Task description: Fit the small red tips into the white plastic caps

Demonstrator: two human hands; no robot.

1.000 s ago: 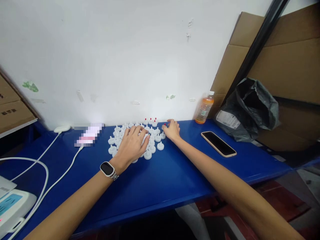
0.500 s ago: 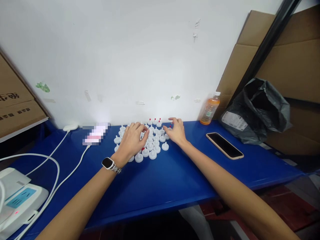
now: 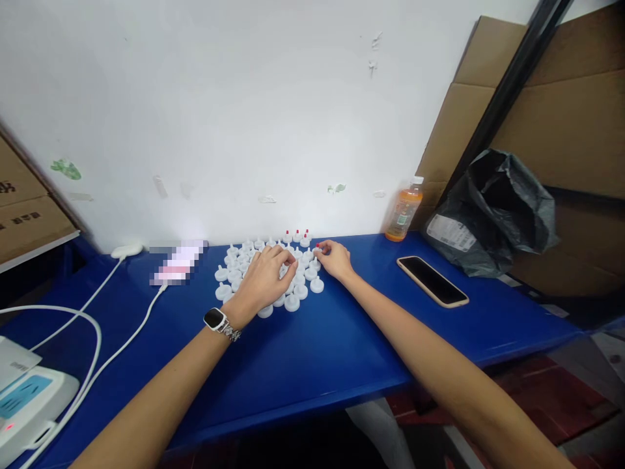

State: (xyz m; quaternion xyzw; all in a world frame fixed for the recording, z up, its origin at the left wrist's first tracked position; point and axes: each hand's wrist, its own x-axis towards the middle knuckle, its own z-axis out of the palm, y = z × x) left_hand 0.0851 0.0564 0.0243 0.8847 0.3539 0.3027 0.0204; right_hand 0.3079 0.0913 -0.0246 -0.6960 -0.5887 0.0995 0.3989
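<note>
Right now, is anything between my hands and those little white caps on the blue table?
Nothing visible stands between them. The left hand lies on top of the cluster of white caps, and the right hand touches the cluster's right edge, fingers at a red-tipped cap. The phone and orange bottle sit off to the right.

Phone (image 3: 432, 281), bottle (image 3: 403, 210) right; cables (image 3: 92, 326) left.

Caps (image 3: 293, 301) clustered on table (image 3: 317, 352) by wall; phone (image 3: 432, 281) right, bottle (image 3: 403, 212) behind phone, cables (image 3: 122, 339) left.
</note>
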